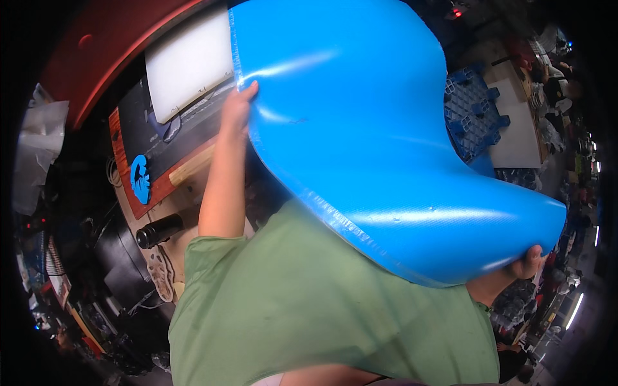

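A large glossy blue plastic sheet [360, 141] bends in front of me and covers much of the head view. Along its near left edge runs a pale, rough strip. My left hand [238, 106] grips that edge, its thumb lying on top and its other fingers hidden behind. At the right, my right hand [529, 262] is closed on the sheet's lower corner, with only part of the fingers showing. Between the hands the sheet curls upward and hangs close to my green shirt.
Left of the sheet, a worktable holds a white block [187, 64], a blue cut-out piece [140, 179] and a black cylinder [159, 231]. A red machine part [122, 38] arches over it. A blue plastic pallet [473, 112] stands beyond the sheet at the right.
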The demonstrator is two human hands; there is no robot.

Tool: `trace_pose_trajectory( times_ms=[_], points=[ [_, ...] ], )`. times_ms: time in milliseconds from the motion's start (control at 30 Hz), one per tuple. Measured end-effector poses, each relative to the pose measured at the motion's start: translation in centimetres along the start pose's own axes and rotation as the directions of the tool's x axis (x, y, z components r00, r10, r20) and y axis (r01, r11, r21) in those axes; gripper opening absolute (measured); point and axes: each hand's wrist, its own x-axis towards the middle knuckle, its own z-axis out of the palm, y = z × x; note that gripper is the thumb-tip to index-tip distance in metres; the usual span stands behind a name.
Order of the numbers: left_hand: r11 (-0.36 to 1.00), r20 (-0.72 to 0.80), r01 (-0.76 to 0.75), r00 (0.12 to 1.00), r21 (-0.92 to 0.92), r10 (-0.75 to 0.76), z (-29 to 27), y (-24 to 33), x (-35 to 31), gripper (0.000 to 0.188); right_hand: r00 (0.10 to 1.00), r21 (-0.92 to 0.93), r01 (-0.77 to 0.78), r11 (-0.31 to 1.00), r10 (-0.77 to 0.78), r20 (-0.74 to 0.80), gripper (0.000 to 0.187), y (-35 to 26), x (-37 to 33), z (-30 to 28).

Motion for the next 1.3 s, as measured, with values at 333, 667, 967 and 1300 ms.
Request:
trace_pose_trajectory(
  times_ms=[333,667,967,1300],
  points=[
    [0.984,-0.017,0.176,0.984,-0.042,-0.176,-1.5,-0.2,1.7,0.045,0.977,-0.074,-0.195,0.978,0.188,-0.096,0.06,-1.0,1.7,7.1],
    [0.91,-0.234,0.206,0.964,0.36,-0.126,-5.8,0.2,5.5,0.031,0.379,0.265,-0.513,0.816,-0.061,0.923,0.05,2.8,17.0,1.2],
    [0.869,-0.382,0.134,0.922,0.476,0.067,-4.1,0.1,4.6,0.023,0.546,0.004,-0.826,0.563,0.803,-0.238,0.057,41.8,14.4,7.2],
    [0.85,-0.195,-0.051,0.965,0.525,0.178,2.6,8.1,-6.1,0.036,0.779,0.085,-0.606,0.791,0.611,-0.138,0.117,38.9,16.8,12.6]
  ],
)
